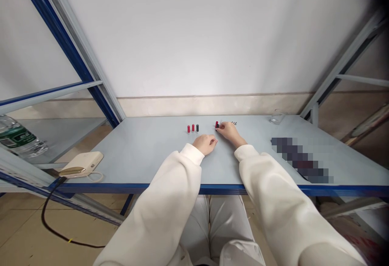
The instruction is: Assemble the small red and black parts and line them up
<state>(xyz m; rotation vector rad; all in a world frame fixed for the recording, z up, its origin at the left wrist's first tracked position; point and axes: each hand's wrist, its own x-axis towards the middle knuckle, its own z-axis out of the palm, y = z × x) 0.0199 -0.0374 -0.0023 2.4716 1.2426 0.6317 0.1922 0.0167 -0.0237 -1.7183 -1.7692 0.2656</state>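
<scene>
Two white-sleeved arms are stretched over the pale grey desk (pixel 146 152). A small red cylinder (pixel 216 124) is pinched in the right hand (pixel 228 131) at frame centre, while the left hand (pixel 206 143) is rested loosely curled just below, holding nothing. Three small red and black cylinders (pixel 193 128) are lined up left of them.

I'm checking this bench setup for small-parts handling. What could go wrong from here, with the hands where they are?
1. The three small caps, two red and one dark, stand upright just beyond the left hand; a sweep of that hand or its loose sleeve could likely tip them.
2. The right hand fingers a small red piece beside tiny metal bits; these could roll or scatter on the smooth table.
</scene>
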